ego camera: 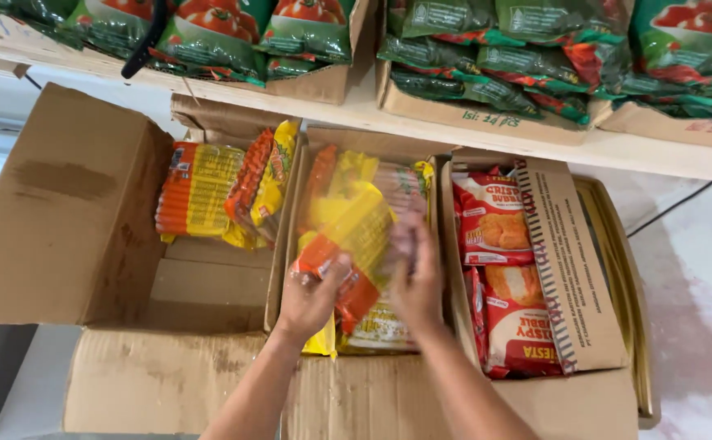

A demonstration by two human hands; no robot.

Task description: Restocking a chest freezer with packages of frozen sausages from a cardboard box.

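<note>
— In the head view, what are the hands doing?

— At the centre of the frame, the left hand (311, 297) and the right hand (415, 281) both grasp one yellow-orange sausage pack (354, 232), fingers closed on its lower edges, above the middle cardboard box (356, 399).

— And around it?

— More sausage packs (201, 191) at the upper left; red snack bags (494, 220) in the right box.
</note>
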